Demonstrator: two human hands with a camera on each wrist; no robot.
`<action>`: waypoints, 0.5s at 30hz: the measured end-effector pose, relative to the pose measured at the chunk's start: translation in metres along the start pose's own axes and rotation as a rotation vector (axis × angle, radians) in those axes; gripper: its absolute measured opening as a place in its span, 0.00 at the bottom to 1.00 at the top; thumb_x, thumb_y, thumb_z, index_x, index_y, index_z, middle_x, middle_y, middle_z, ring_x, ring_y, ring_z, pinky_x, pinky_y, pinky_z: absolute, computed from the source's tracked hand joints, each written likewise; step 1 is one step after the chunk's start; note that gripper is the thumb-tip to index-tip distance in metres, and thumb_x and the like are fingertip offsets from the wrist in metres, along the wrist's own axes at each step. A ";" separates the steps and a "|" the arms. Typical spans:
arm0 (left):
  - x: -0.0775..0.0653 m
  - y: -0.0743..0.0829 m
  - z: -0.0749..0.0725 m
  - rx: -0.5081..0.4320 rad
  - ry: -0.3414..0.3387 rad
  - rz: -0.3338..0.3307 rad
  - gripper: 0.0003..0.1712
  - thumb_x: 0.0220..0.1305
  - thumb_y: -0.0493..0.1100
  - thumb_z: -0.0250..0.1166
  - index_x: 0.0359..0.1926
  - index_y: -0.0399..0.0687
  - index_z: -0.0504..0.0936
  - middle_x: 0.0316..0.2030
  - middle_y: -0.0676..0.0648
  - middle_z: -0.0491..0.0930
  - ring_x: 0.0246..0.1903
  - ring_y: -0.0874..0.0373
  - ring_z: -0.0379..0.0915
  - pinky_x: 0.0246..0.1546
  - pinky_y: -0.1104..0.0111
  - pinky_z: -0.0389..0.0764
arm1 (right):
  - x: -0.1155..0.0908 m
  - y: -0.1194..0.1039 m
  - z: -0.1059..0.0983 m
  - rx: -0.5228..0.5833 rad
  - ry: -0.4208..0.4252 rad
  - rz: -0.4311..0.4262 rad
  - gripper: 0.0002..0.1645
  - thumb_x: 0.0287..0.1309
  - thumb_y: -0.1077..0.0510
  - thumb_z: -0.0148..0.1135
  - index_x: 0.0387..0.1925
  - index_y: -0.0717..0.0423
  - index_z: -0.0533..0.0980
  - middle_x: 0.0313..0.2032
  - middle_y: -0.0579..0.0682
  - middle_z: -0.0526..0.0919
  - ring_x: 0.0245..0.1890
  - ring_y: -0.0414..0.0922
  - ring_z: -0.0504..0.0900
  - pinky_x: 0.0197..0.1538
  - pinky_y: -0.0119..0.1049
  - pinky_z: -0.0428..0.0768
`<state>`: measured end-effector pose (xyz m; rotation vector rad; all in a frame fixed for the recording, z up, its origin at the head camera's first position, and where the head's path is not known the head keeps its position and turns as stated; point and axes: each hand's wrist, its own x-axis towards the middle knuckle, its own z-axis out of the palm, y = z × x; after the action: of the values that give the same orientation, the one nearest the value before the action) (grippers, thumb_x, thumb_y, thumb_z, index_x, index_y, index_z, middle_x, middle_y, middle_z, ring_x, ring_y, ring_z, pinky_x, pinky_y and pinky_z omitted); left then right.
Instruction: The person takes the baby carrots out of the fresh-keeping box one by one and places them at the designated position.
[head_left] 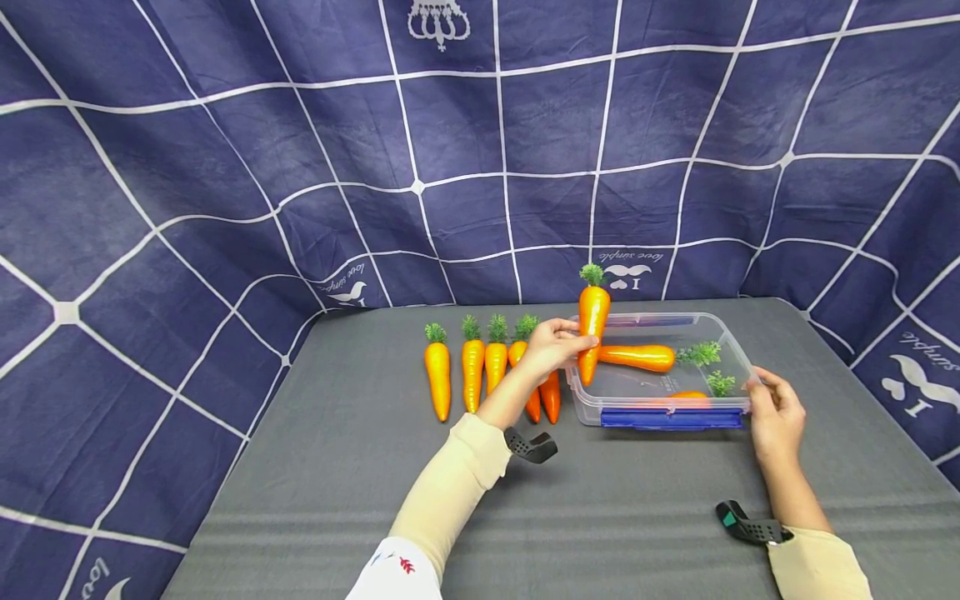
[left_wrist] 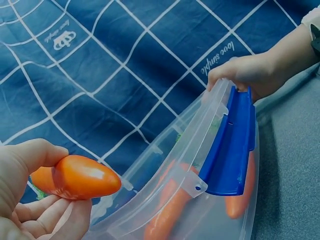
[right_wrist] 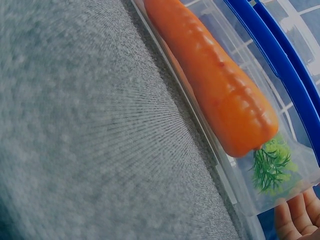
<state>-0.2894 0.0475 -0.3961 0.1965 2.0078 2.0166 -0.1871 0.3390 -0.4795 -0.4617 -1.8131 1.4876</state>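
My left hand [head_left: 553, 348] pinches an orange toy carrot [head_left: 593, 310] between thumb and fingers, over the left end of a clear plastic box [head_left: 589, 410]. The carrot's green top points up and away; its tapered tip faces my left palm camera [left_wrist: 87, 177]. Inside the box, one carrot [head_left: 641, 358] lies crosswise, and a second carrot [right_wrist: 215, 80] lies along the front wall behind a blue latch [head_left: 671, 418]. On the box's right end, my right hand [head_left: 777, 417] grips the rim near the front corner, thumb and fingers around the edge.
Left of the box, several carrots [head_left: 438, 379] lie side by side on the grey tabletop [head_left: 360, 467], green tops toward the back. My left forearm [head_left: 457, 475] partly covers some of them. A blue checked cloth [head_left: 465, 208] hangs behind and at both sides.
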 end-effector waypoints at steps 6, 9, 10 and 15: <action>-0.005 0.000 -0.003 -0.007 0.006 0.009 0.22 0.55 0.37 0.73 0.48 0.33 0.76 0.32 0.46 0.81 0.24 0.60 0.76 0.33 0.60 0.84 | 0.000 0.000 0.001 0.007 0.002 -0.006 0.17 0.62 0.64 0.53 0.39 0.38 0.79 0.21 0.26 0.75 0.19 0.28 0.68 0.26 0.19 0.66; -0.008 0.000 -0.004 -0.023 0.008 0.005 0.22 0.54 0.36 0.73 0.48 0.33 0.76 0.31 0.46 0.81 0.24 0.59 0.77 0.37 0.55 0.83 | -0.001 -0.001 0.000 0.008 0.002 -0.004 0.17 0.62 0.64 0.53 0.39 0.38 0.80 0.21 0.26 0.75 0.20 0.28 0.68 0.27 0.19 0.65; -0.009 0.001 -0.004 -0.027 0.007 0.004 0.22 0.54 0.36 0.73 0.48 0.33 0.76 0.31 0.46 0.81 0.25 0.59 0.77 0.38 0.54 0.83 | -0.001 -0.001 0.001 0.011 0.003 -0.003 0.17 0.62 0.64 0.53 0.39 0.38 0.80 0.21 0.26 0.75 0.20 0.28 0.68 0.27 0.19 0.66; -0.013 0.000 -0.006 -0.033 0.004 0.006 0.21 0.56 0.36 0.72 0.48 0.33 0.76 0.31 0.47 0.80 0.24 0.59 0.77 0.38 0.56 0.83 | -0.001 -0.001 0.001 0.020 0.005 -0.013 0.16 0.62 0.64 0.53 0.39 0.39 0.80 0.21 0.27 0.75 0.20 0.28 0.68 0.27 0.19 0.66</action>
<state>-0.2787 0.0375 -0.3951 0.1923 1.9767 2.0544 -0.1869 0.3371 -0.4793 -0.4432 -1.7928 1.4932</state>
